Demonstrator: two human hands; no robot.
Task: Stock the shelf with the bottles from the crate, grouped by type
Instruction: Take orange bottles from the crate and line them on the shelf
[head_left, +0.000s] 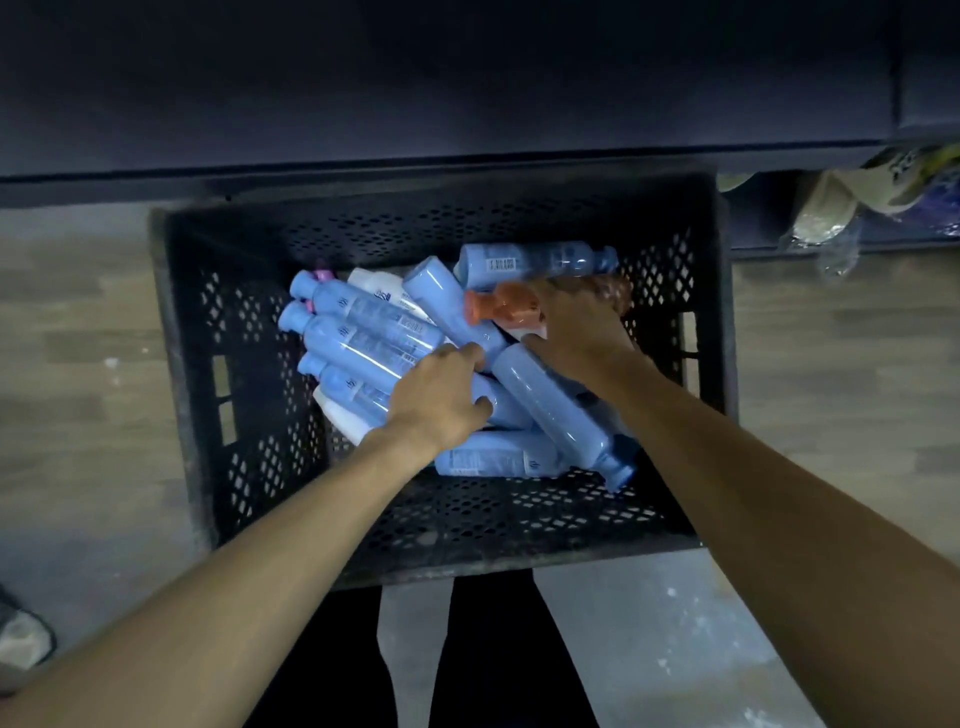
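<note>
A black perforated crate (249, 395) stands on the floor below me, holding several blue bottles (374, 332) lying in a heap, a white bottle (345, 418) and an orange-capped bottle (501, 306). My left hand (441, 395) reaches into the middle of the heap, its fingers curled around a blue bottle (511, 408) lying there. My right hand (576, 322) is further back, gripping the orange-capped bottle, whose body is hidden under the hand. The dark shelf (467, 104) runs across the top of the view.
Bagged goods (852, 202) sit on a low shelf level at the upper right. Wood-pattern floor (78, 322) lies on both sides of the crate. My dark trouser legs (488, 654) stand just in front of the crate's near wall.
</note>
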